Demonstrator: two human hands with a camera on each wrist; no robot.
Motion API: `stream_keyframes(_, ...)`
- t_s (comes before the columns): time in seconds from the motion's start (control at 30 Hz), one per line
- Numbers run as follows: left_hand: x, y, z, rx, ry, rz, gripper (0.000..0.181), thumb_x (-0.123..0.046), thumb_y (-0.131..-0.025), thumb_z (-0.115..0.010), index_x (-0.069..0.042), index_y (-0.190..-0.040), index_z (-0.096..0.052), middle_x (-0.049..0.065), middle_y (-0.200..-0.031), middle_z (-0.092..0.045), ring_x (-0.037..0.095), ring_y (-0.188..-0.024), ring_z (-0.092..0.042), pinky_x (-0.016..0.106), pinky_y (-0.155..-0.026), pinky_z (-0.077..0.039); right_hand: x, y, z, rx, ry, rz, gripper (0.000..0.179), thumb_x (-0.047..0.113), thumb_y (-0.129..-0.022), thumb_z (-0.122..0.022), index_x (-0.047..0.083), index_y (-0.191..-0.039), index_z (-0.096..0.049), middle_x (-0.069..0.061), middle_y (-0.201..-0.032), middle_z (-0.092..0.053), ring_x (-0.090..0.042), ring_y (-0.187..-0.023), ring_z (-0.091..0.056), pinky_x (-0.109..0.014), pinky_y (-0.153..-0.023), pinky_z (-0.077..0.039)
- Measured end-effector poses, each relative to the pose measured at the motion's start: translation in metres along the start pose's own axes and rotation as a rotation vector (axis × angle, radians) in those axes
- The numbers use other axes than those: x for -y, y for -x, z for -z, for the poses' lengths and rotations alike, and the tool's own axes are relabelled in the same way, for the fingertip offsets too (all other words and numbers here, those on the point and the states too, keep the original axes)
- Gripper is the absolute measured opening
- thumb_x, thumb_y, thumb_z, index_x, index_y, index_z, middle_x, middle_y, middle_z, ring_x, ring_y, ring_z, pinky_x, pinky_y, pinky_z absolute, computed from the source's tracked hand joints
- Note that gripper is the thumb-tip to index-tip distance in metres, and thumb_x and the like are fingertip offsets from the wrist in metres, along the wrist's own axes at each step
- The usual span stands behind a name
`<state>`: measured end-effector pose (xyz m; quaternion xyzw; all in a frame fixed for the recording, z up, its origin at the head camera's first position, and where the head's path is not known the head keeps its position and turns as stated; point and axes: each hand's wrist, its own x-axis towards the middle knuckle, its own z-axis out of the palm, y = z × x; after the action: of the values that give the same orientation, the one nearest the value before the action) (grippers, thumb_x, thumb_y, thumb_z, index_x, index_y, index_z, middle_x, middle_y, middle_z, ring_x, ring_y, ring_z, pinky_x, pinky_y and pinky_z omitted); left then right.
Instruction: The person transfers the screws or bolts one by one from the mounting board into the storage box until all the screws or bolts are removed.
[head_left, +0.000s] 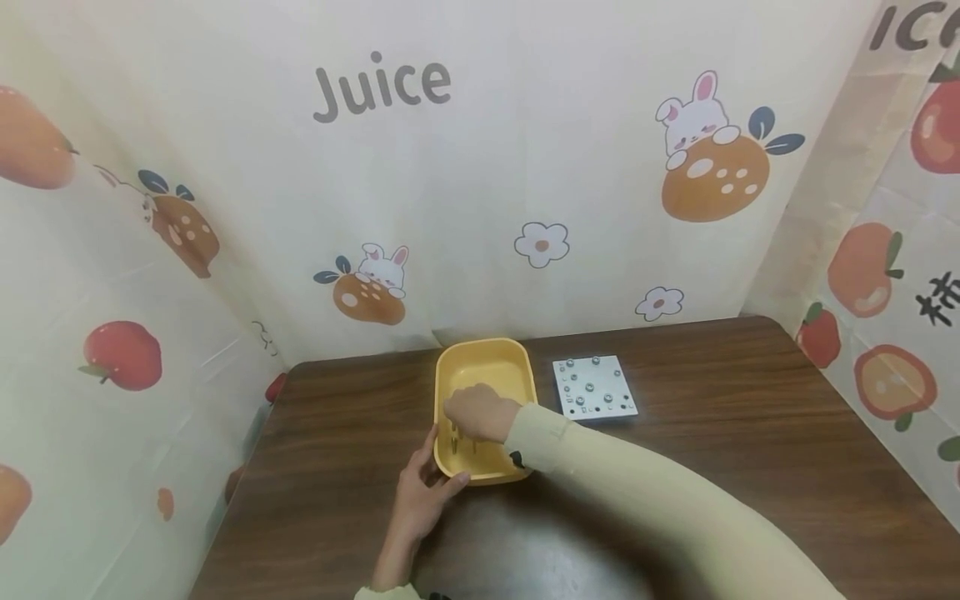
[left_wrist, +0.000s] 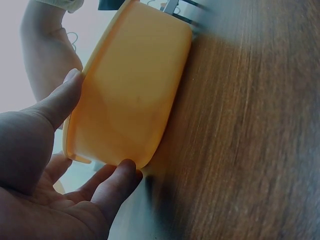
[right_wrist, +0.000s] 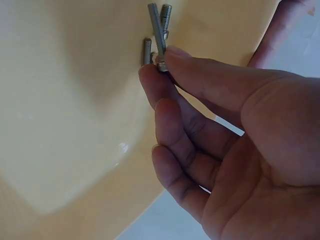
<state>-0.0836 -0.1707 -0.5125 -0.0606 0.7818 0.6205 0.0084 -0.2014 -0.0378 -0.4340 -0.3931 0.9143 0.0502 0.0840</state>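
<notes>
A yellow plastic tray (head_left: 501, 372) stands on the table, with my right hand (head_left: 480, 412) over its inside. Thumb and index finger of that hand pinch a metal bolt (right_wrist: 157, 30) by its head, threaded shank pointing away from the palm. Two more bolts (right_wrist: 147, 49) show just behind it against the tray. My left hand (head_left: 423, 492) grips the tray's near left corner. In the left wrist view its thumb lies at the rim, and the fingertips press on the tray's outer wall (left_wrist: 132, 85).
Right of the tray a silver square plate (head_left: 600, 400) lies on the brown wooden table (head_left: 750, 417), with several bolts standing in it and holes along its near edge. A printed curtain (head_left: 480, 183) hangs behind the table and along both sides.
</notes>
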Motion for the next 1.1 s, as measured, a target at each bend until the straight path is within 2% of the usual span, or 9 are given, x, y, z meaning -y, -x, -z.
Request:
stream_keyframes(0.23, 0.0, 0.0, 0.0, 0.001, 0.0, 0.003, 0.096, -0.01, -0.087, -0.088, -0.01, -0.166, -0.034, 0.028, -0.151, -0.045, 0.049, -0.143, -0.049, 0.046, -0.111, -0.053, 0.001, -0.004, 0.0, 0.039, -0.051, -0.018, 0.013, 0.004, -0.093, -0.075, 0.015, -0.095, -0.069, 0.002, -0.088, -0.069, -0.011, -0.07, -0.058, -0.023, -0.063, -0.054)
stream_keyframes(0.37, 0.001, 0.0, 0.0, 0.004, -0.002, 0.002, 0.096, -0.01, -0.087, -0.087, -0.009, -0.166, -0.033, 0.028, -0.151, -0.046, 0.049, -0.143, -0.048, 0.047, -0.111, -0.052, 0.003, -0.008, -0.004, 0.06, -0.077, -0.041, 0.011, 0.006, -0.097, -0.072, 0.016, -0.094, -0.068, 0.003, -0.086, -0.068, -0.012, -0.071, -0.058, -0.023, -0.063, -0.053)
stream_keyframes(0.47, 0.001, 0.0, 0.0, 0.006, 0.001, -0.002, 0.096, -0.009, -0.087, -0.087, -0.009, -0.166, -0.033, 0.028, -0.152, -0.045, 0.049, -0.144, -0.048, 0.047, -0.111, -0.052, 0.005, -0.011, -0.008, 0.063, -0.055, -0.046, 0.008, 0.011, -0.1, -0.068, 0.016, -0.095, -0.069, 0.003, -0.084, -0.066, -0.013, -0.07, -0.057, -0.025, -0.064, -0.054)
stream_keyframes(0.53, 0.002, 0.001, 0.001, 0.005, 0.005, -0.004, 0.096, -0.008, -0.087, -0.087, -0.008, -0.166, -0.033, 0.029, -0.152, -0.044, 0.049, -0.144, -0.048, 0.046, -0.111, -0.053, 0.007, -0.011, -0.008, 0.063, -0.029, -0.037, 0.005, 0.013, -0.099, -0.072, 0.016, -0.095, -0.071, 0.002, -0.084, -0.067, -0.013, -0.07, -0.057, -0.026, -0.067, -0.057)
stream_keyframes(0.7, 0.003, 0.0, 0.002, 0.004, 0.018, -0.015, 0.095, -0.008, -0.087, -0.087, -0.007, -0.165, -0.034, 0.029, -0.15, -0.045, 0.05, -0.143, -0.048, 0.046, -0.111, -0.052, 0.013, -0.006, -0.004, 0.053, 0.032, -0.017, 0.013, 0.014, -0.087, -0.083, 0.019, -0.095, -0.075, 0.002, -0.087, -0.072, -0.013, -0.073, -0.061, -0.03, -0.074, -0.063)
stream_keyframes(0.93, 0.004, 0.0, 0.002, 0.01, 0.015, -0.025, 0.094, -0.009, -0.088, -0.087, -0.007, -0.165, -0.034, 0.028, -0.147, -0.046, 0.05, -0.144, -0.047, 0.047, -0.111, -0.051, 0.016, -0.005, -0.003, 0.027, 0.079, -0.012, 0.008, 0.012, -0.092, -0.077, 0.019, -0.095, -0.076, 0.001, -0.088, -0.073, -0.012, -0.07, -0.059, -0.029, -0.071, -0.063)
stream_keyframes(1.1, 0.004, -0.001, 0.002, 0.011, 0.002, -0.027, 0.094, -0.009, -0.088, -0.087, -0.007, -0.165, -0.034, 0.028, -0.147, -0.047, 0.051, -0.145, -0.045, 0.049, -0.111, -0.051, 0.013, -0.011, -0.008, 0.046, 0.076, -0.013, 0.007, 0.012, -0.094, -0.076, 0.019, -0.095, -0.077, 0.002, -0.085, -0.071, -0.012, -0.069, -0.058, -0.029, -0.07, -0.062)
